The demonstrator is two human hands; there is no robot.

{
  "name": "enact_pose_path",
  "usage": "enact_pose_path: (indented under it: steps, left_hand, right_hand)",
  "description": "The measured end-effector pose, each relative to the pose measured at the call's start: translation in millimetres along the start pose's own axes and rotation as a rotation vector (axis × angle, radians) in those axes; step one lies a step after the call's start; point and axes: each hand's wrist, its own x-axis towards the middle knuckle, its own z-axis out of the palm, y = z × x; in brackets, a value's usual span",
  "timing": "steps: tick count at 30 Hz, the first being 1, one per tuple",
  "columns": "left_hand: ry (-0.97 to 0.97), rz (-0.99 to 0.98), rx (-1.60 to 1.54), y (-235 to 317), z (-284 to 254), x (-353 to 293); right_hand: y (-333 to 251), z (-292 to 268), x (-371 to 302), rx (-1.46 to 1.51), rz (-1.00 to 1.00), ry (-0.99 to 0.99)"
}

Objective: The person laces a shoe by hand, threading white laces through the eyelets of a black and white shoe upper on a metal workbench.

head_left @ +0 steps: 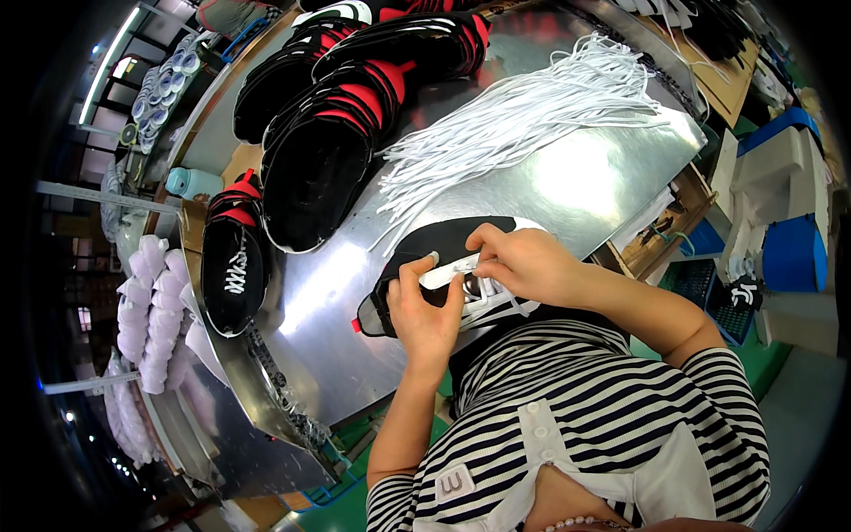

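A black shoe upper with a white toe end and a small red heel tab lies at the table's near edge, in front of my body. My left hand pinches the white eyelet strip of this upper between thumb and fingers. At the strip's other end, my right hand is closed with thumb and forefinger pressed together; what sits between those fingertips is hidden. A white shoelace hangs in loops below the right fingers, along the upper's near side.
Beyond the hands, a bundle of white laces spreads over the metal table. Stacked black-and-red uppers stand far left, and a laced black upper rests at the left edge. A light-blue bottle is behind it.
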Motion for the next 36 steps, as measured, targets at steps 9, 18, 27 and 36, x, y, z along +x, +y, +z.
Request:
enact_pose_path:
  steps: [9, 18, 27, 36]
  left_hand:
    - [0.007, 0.066, -0.146, -9, 6, -8]
    - [-0.044, -0.209, -0.503, -8, 4, 9]
    - [-0.413, -0.319, -1.190, -24, -32, 25]
    - [-0.130, 0.255, 0.283, 23, -37, -25]
  right_hand:
    - [-12, 49, 26, -0.312, -0.159, 0.076]
    - [8, -13, -7, 0.022, 0.031, 0.250]
    - [30, 12, 12, -0.083, -0.029, 0.476]
    - [18, 17, -41, -0.045, -0.065, 0.356]
